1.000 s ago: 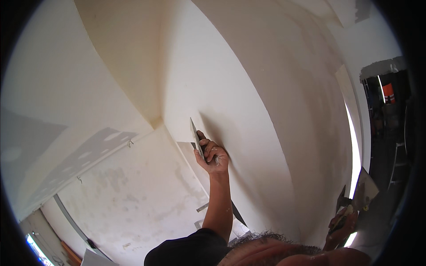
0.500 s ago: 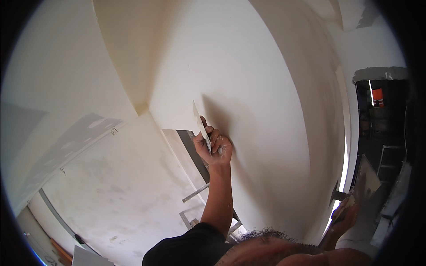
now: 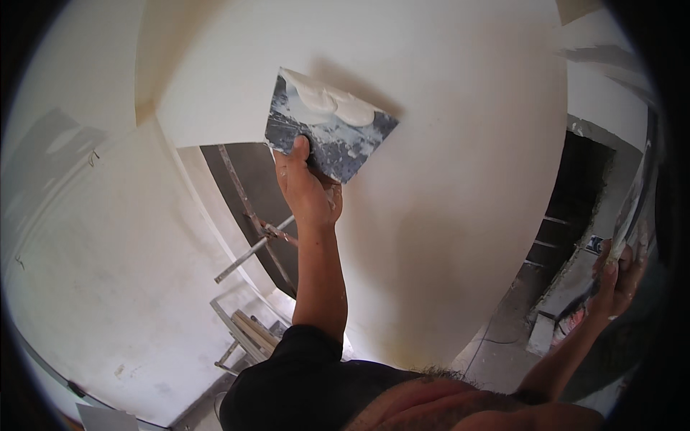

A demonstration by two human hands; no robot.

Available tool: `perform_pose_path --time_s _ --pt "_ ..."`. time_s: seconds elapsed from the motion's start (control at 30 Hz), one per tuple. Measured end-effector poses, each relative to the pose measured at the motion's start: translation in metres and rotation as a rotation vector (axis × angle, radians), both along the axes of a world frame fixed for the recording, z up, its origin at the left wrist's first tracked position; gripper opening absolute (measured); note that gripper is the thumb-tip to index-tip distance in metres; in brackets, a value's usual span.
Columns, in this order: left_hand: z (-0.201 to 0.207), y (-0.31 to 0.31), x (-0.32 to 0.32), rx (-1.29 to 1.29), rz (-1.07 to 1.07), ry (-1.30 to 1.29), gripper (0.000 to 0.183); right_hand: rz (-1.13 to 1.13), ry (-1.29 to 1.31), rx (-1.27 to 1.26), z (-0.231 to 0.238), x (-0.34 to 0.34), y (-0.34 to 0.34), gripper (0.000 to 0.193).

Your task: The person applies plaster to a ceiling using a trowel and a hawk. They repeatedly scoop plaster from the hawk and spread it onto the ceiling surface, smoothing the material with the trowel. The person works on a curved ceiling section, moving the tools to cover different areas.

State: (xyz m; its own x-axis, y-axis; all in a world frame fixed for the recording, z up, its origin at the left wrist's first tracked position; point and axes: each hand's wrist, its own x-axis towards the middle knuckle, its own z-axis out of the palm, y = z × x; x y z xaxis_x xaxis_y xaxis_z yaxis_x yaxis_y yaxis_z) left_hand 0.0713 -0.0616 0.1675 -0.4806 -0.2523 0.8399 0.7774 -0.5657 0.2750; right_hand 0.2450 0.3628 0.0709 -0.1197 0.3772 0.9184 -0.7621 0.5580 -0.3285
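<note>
My left hand is raised in front of a white plastered wall, closed on a plasterer's blade. The blade is a flat, dark grey metal plate smeared with white, and a thick ridge of wet white plaster lies along its upper part. My thumb rests on the plate's near face; the other fingers are mostly behind it. At the far right, my right hand is closed on a trowel with a long thin plate, seen nearly edge-on. Its grip is mostly hidden by the fingers.
The smooth wall fills the middle. Left of it, an opening shows metal scaffold bars. Wooden boards lie on a frame below. A dark doorway is at the right, with tiled floor below.
My view has turned to the right. The blade in my left hand has turned from edge-on to face me, showing its plaster. The trowel in my right hand is raised and more upright.
</note>
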Motion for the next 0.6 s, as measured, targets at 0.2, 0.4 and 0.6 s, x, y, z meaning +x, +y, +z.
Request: perform_pose_path --time_s 0.2,0.4,0.6 --pt "-0.017 -0.009 -0.007 0.079 0.053 0.023 0.040 -0.327 -0.106 0.097 0.047 0.007 -0.032 0.050" --pt "-0.030 0.016 -0.004 0.103 0.285 0.001 0.031 -0.374 0.085 0.738 0.122 -0.019 -0.124 0.034" --pt "-0.035 0.018 -0.003 0.103 0.383 0.054 0.027 -0.503 0.249 1.103 0.142 -0.034 -0.185 0.029"
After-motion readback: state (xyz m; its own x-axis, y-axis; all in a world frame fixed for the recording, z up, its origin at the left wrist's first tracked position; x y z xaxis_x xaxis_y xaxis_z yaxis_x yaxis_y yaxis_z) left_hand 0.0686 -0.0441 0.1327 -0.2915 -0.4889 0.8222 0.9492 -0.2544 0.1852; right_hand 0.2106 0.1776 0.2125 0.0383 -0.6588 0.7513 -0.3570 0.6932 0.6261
